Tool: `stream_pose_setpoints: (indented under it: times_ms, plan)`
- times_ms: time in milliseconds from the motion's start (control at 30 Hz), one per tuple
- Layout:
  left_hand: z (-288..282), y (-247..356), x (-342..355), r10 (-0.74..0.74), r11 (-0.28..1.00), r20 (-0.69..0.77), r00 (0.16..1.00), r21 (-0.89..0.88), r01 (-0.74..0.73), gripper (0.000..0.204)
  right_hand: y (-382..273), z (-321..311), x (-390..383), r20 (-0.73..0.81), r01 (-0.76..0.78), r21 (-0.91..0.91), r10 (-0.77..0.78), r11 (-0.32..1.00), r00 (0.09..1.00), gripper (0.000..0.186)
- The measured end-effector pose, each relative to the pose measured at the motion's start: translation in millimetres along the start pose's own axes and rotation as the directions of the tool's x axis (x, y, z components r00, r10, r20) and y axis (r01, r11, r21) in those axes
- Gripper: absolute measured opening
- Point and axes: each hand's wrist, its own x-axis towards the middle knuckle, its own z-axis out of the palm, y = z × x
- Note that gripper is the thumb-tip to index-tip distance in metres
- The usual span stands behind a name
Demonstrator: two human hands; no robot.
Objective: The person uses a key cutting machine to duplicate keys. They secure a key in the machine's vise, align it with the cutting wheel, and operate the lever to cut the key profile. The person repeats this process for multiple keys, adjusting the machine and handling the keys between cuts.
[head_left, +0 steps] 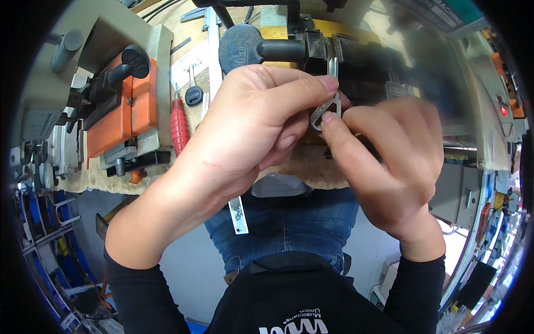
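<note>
A silver key (pixel 332 68) points away from me, its blade up and its looped metal bow toward me. My left hand (pixel 261 111) pinches it between thumb and fingers near the base of the blade. At the bow, the fingertips of my right hand (pixel 389 150) close on the loop from the right. A flat metal strip (pixel 238 214) juts out below my left hand toward my lap; its upper part is hidden, so whether the curled fingers grip it is unclear. Just beyond the key stands a dark clamp of a machine (pixel 317 49).
Left of my hands lie a black-headed key (pixel 193 94), a red-handled screwdriver (pixel 178 125) and a caliper (pixel 208 25). An orange and grey machine (pixel 125 106) stands at the left. A black round knob (pixel 239 47) on a thick lever rises beyond my left hand.
</note>
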Motion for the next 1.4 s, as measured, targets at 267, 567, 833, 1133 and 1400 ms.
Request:
stream_pose_setpoints:
  times_ms: [267, 567, 833, 1133, 1400]
  plan:
    - [4.5, -1.9, -1.9, 0.045, 0.998, -0.107, 0.993, 0.057, -0.039, 0.028, 14.1, -7.4, -4.3, -0.044, -0.037, 0.084, 0.041, 0.996, 0.998, 0.047]
    - [8.8, -1.4, -2.8, 0.165, 0.965, -0.115, 0.98, 0.226, -0.136, 0.025, 31.1, -10.9, 12.1, 0.159, -0.247, 0.214, 0.216, 0.945, 0.963, 0.082]
    - [2.4, 0.2, 1.6, 0.189, 0.962, -0.084, 0.978, 0.215, -0.167, 0.025, 48.2, -2.2, 21.0, 0.242, -0.23, 0.381, 0.144, 0.895, 0.96, 0.082]
    - [11.0, 7.4, 1.6, 0.082, 0.986, -0.152, 0.985, 0.153, -0.058, 0.031, 54.4, 6.6, 21.9, 0.208, -0.213, 0.445, 0.131, 0.87, 0.969, 0.079]
    - [21.6, 11.2, -0.4, 0.064, 0.989, -0.26, 0.964, 0.147, -0.026, 0.034, 59.6, 13.1, 17.8, 0.14, -0.179, 0.484, 0.126, 0.856, 0.982, 0.077]
